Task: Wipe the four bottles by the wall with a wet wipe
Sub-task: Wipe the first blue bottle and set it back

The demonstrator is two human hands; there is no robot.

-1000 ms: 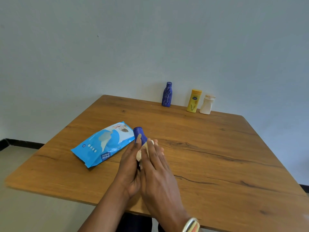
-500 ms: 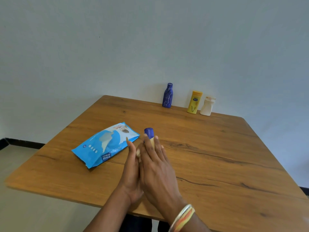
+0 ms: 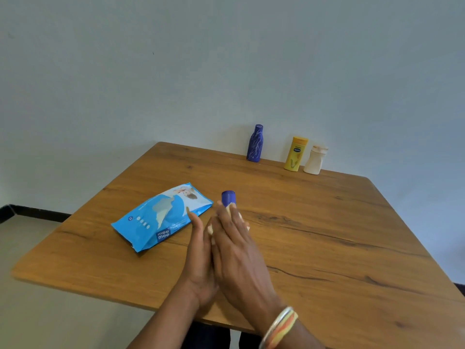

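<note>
A small bottle with a blue cap (image 3: 228,197) is held between both hands above the middle of the counter (image 3: 327,238). Only the cap and a sliver of pale body are seen; the rest is hidden by the hands. The left hand (image 3: 200,250) is set flat against the bottle's 9 o'clock side, fingers (image 3: 195,220) extended and pressed to it. The right hand (image 3: 239,250) is laid over the 3 o'clock side, its fingers (image 3: 232,217) wrapped on a pale wipe (image 3: 210,229), which is pressed against the bottle; bits of the wipe are seen between the hands and at the right hand's far edge. Striped bangles (image 3: 281,326) are worn on the right wrist.

A blue wipes pack (image 3: 161,217) lies flat on the counter at 10 o'clock from the hands, just beside the left fingertips.

Three bottles are stood upright at the counter's 12 o'clock edge, by the wall (image 3: 226,59): a blue one (image 3: 254,143), well apart from it toward 3 o'clock a yellow one (image 3: 295,154), and just beside that a white one (image 3: 314,160). Whether they touch the wall cannot be told.
</note>
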